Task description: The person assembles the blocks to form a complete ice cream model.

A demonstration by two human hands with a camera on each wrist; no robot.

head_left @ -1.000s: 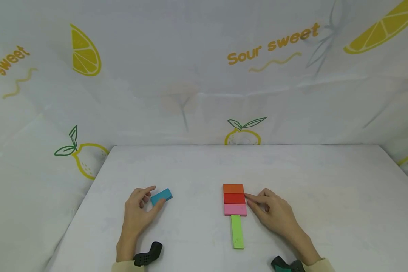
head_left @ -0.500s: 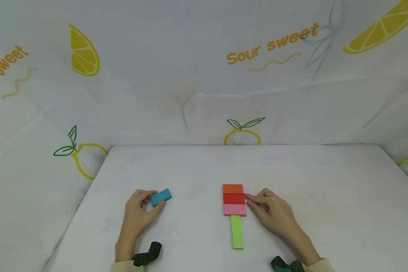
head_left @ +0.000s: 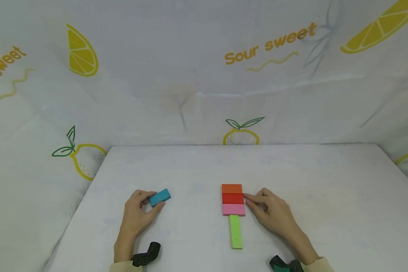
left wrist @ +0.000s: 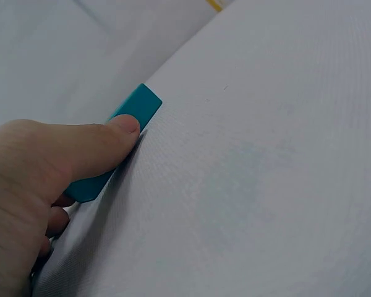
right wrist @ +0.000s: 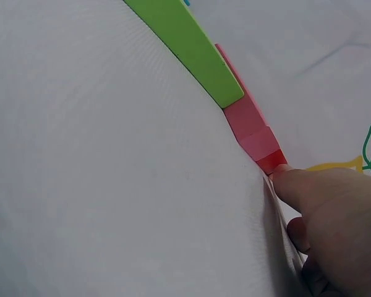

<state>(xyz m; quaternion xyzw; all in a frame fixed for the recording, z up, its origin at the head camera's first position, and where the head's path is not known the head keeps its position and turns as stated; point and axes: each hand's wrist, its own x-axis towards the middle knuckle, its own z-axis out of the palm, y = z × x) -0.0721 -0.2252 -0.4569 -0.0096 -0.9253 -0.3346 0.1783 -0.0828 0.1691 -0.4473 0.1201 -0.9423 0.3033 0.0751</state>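
- Blue block (head_left: 160,197), head view: lies flat on the white table (head_left: 197,170), left of centre, skewed with its far end pointing right. Left hand (head_left: 138,211) pinches its near end, thumb on the near long side, curled fingers on the far side.
- Orange block (head_left: 232,188), red block (head_left: 232,198), pink block (head_left: 233,209), head view: three flat pieces set edge to edge in a column, orange farthest, pink nearest. Green block (head_left: 235,237), long and narrow, runs from the pink piece's near edge toward the person, touching it.
- Right hand (head_left: 272,215), head view: rests on the table just right of the column; index fingertip touches the right end of the red block, other fingers loosely curled, holding nothing.
- Backdrop, head view: pale cloth (head_left: 190,75) printed with lemons and the words "Sour sweet" walls in the table on three sides.
- Left wrist view: thumb (left wrist: 93,145) presses along the blue block's (left wrist: 139,108) side; the piece's far corner juts past the thumb tip; fingers under it mostly hidden.
- Right wrist view: fingertip (right wrist: 290,182) meets the red block (right wrist: 272,162) at its end; pink block (right wrist: 250,127) and green block (right wrist: 182,43) stretch away beyond it, all flat on the table (right wrist: 111,185).
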